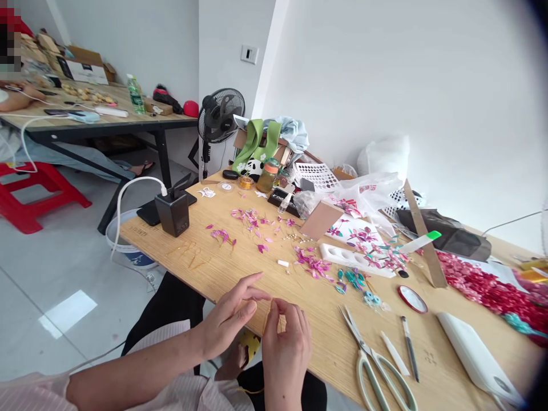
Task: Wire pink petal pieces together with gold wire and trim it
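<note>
My right hand (287, 332) has its fingers pinched together on what looks like a fine thread (280, 324) at the near edge of the surface (233, 260), while my left hand (226, 321) is loosely open beside it, though I cannot tell whether it touches the strand. With just 1 clear pinch, a slackened fingertip could drop it into my lap, and a careless forward sweep could scatter the pink petals (314, 264) beyond.

Through my feed I see a small craft workshop: scissors (363, 347) and magenta petals (314, 264) scattered across one wooden bench (242, 257), a second bench (143, 124) beyond.
</note>
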The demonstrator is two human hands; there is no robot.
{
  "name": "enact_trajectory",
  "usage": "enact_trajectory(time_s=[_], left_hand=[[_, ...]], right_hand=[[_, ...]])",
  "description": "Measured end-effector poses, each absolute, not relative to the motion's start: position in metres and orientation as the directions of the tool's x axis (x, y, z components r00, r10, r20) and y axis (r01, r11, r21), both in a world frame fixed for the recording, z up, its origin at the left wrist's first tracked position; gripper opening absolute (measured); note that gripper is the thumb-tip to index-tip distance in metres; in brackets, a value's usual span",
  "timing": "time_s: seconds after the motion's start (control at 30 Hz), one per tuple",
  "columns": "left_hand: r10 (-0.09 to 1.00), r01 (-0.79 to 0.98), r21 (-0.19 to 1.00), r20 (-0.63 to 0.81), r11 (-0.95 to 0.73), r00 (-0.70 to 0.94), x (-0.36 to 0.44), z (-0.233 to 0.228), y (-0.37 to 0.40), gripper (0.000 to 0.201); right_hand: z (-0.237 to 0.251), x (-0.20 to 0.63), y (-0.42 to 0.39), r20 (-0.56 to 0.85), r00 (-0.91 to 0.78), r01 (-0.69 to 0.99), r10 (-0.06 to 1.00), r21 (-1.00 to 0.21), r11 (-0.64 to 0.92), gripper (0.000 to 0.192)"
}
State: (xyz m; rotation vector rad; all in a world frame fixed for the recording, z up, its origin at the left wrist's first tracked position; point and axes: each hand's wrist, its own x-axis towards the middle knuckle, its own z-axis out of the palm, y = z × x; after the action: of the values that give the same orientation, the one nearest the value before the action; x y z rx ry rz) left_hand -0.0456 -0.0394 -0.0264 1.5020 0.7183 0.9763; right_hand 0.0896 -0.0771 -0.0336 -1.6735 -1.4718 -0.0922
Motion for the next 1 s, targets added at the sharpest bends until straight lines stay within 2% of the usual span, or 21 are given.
enact_trajectory(time_s=[0.2, 0.53, 0.67, 0.87, 1.0], left_hand=[[0.919, -0.104, 0.994, -0.001, 0.045, 0.394, -0.036, -0.030, -0.030, 0.033], [0.914, -0.064, 0.995, -0.048, 0.081, 0.403, -0.026, -0.030, -0.028, 0.020], [0.935, -0.083, 0.995, -0.030, 0.064, 0.354, -0.026, -0.029, -0.029, 0.021], [0.931, -0.069, 0.989, 0.148, -0.133, 0.333, -0.029, -0.023, -0.037, 0.026], [0.930, -0.085, 0.981, 0.191, -0.173, 0.315, -0.031, -0.020, -0.043, 0.035]], right_hand=[[-0.034, 0.087, -0.077, 0.581, 0.308, 0.807, 0.753, -0.579, 0.117, 0.016], [-0.038, 0.082, -0.080, 0.555, 0.329, 0.771, 0.764, -0.625, 0.123, 0.016], [-0.038, 0.081, -0.081, 0.556, 0.328, 0.782, 0.764, -0.613, 0.111, 0.014], [-0.035, 0.079, -0.080, 0.582, 0.327, 0.799, 0.744, -0.591, 0.111, 0.013], [-0.034, 0.079, -0.080, 0.593, 0.333, 0.810, 0.733, -0.578, 0.099, 0.014]])
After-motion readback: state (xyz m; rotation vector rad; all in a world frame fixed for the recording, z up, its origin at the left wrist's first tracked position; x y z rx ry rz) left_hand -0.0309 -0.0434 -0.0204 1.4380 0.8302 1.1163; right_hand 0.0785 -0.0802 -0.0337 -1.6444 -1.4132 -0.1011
